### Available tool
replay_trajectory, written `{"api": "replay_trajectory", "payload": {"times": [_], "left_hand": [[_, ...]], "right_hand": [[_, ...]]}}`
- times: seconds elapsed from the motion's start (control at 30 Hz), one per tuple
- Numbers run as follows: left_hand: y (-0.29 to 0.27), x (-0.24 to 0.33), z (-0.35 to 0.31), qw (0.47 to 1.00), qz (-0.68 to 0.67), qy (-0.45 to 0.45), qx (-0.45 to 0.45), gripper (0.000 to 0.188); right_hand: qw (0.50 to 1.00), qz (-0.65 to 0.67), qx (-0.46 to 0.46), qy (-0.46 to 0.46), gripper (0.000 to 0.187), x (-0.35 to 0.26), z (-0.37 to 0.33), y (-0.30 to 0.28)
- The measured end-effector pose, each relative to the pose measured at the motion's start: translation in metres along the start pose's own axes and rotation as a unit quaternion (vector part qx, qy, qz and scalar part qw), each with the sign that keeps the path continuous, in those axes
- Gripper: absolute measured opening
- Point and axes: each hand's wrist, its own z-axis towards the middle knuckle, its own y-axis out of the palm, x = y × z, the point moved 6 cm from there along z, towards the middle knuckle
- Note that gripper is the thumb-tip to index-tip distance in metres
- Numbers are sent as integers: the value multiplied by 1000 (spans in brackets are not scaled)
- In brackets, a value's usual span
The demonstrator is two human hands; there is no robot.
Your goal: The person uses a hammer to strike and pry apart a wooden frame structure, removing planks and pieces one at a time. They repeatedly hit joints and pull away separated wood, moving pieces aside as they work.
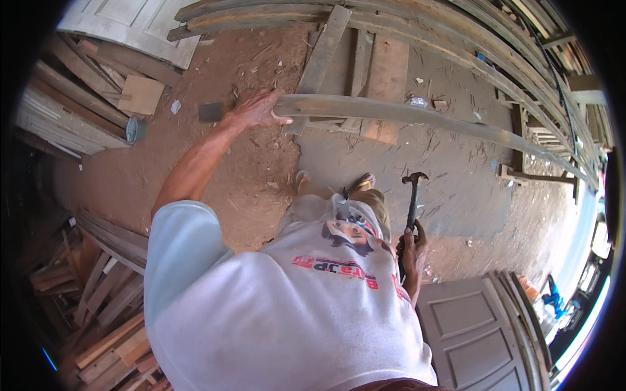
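One white shirt point(280, 319) with red lettering point(332, 268), left grip point(257, 109) clasping long plank point(398, 112), right grip point(412, 251) wrapped around hammer point(413, 201)

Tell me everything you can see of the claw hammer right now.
The claw hammer has a dark, metal-looking head set crosswise on a slim, dark handle; the handle's material is unclear. The right hand grips its lower part, hiding some of it. The head end points away from the person's body, in front of the grey floor patch in this view, on the person's right. Nothing but the hand visibly touches it.
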Motion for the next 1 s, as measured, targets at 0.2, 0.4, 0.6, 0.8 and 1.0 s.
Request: {"api": "replay_trajectory", "payload": {"times": [0.2,0.4,0.6,0.8,1.0], "left_hand": [[36,42,-30,998,1,55,0,86],[47,29,0,998,-22,51,29,85],[55,20,17,997,-14,50,59,85],[55,17,15,998,-15,47,40,92],[59,11,13,988,-3,87,130,95]], "right_hand": [[998,41,38,-19,61,-17,-27,31],[988,53,85,-115,64,-67,-28,44],[955,68,94,-271,53,-123,-21,70],[957,-136,-1,-255,38,-110,19,130],[954,-214,-45,-203,46,-86,33,161]]}}
